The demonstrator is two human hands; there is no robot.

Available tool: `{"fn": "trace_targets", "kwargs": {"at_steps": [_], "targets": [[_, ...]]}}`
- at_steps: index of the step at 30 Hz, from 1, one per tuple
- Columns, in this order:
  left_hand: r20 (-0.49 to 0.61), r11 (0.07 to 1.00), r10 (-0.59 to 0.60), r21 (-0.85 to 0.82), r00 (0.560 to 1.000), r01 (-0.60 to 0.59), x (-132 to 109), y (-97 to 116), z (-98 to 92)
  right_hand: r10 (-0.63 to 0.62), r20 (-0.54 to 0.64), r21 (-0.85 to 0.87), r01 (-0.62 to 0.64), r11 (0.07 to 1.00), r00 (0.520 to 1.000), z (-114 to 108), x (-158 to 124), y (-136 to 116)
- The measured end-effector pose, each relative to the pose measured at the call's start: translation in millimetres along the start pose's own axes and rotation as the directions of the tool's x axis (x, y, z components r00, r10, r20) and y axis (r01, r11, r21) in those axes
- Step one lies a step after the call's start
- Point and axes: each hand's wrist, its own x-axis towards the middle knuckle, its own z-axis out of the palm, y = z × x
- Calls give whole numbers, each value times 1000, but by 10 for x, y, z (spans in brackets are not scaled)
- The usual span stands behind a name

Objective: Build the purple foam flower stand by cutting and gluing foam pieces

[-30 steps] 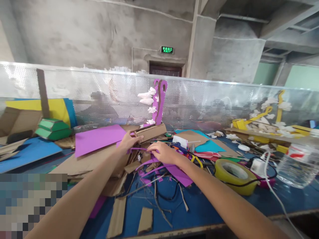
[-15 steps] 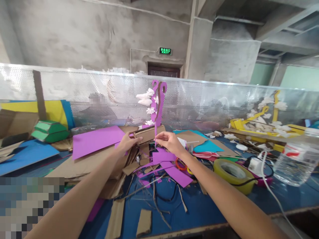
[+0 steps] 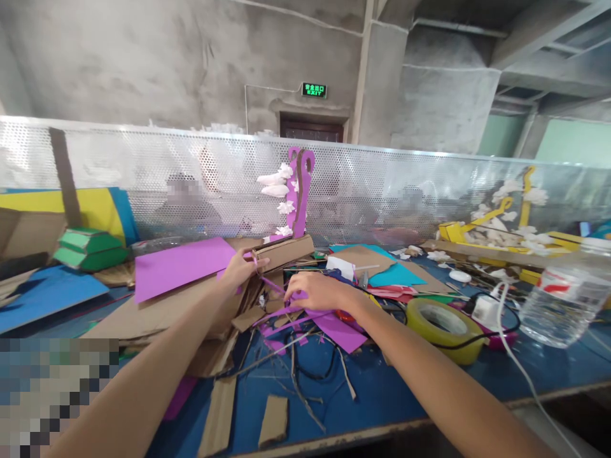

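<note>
My left hand grips the near end of a long brown cardboard piece, which is tilted up a little to the right. A narrow purple paper strip slants from my left fingers down to my right fingertips. My right hand is low over the purple scraps, its fingers curled closed at the strip's lower end; part of that grip is hidden. Directly behind the cardboard piece stands a purple hooked shape with white tufts. Purple offcuts lie under my right hand.
Yellow-green tape, a water bottle and a white cable lie to the right. A purple sheet and green box shape are at left. A perforated metal panel stands behind. Cardboard scraps lie in front.
My right hand has moved down, away from the cardboard piece and into the purple scraps. The purple strip, upright before, now slants between my hands. My left hand stays on the cardboard.
</note>
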Motion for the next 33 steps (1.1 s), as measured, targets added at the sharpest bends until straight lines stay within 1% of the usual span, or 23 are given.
{"fn": "trace_targets", "kwargs": {"at_steps": [3,6,8,11,14,17,20,22,24,26,27,29,31,33], "targets": [[18,1000,1,-26,1000,0,-17,12,10,22,94,-6,-21,1000,995,-103,-71,-33],[21,999,2,-35,1000,-2,-36,23,12,90,131,-14,-89,996,987,-209,-151,-30],[19,999,-5,-35,1000,6,-42,27,11,119,184,-21,-117,993,976,-248,-192,-1],[32,999,-1,-35,999,3,-42,33,12,128,297,-11,-130,991,946,-242,-223,50],[28,999,6,-35,1000,-5,-42,44,20,125,340,17,-139,990,932,-209,-226,62],[18,999,-2,-43,1000,3,-49,58,25,136,291,82,-166,983,947,-217,-225,28],[14,999,0,-34,1000,1,-51,58,19,138,179,237,-179,955,974,-260,-226,-13],[17,1000,7,-12,1000,-7,-45,44,12,154,98,395,-181,901,983,-292,-221,-30],[28,1000,13,5,1000,-13,-36,28,8,178,27,565,-162,809,984,-320,-212,-39],[34,1000,13,19,999,-14,-30,21,9,213,-41,671,-131,730,976,-346,-205,-41],[36,1000,14,23,999,-14,-30,23,12,235,-75,692,-118,712,969,-357,-204,-37],[38,999,15,29,999,-16,-34,38,19,275,-130,697,-109,709,953,-372,-209,-17],[38,999,23,26,999,-24,-39,57,24,298,-163,682,-110,723,941,-381,-220,22],[53,998,64,22,997,-66,-37,66,26,309,-203,648,-109,754,929,-388,-234,73]]}}
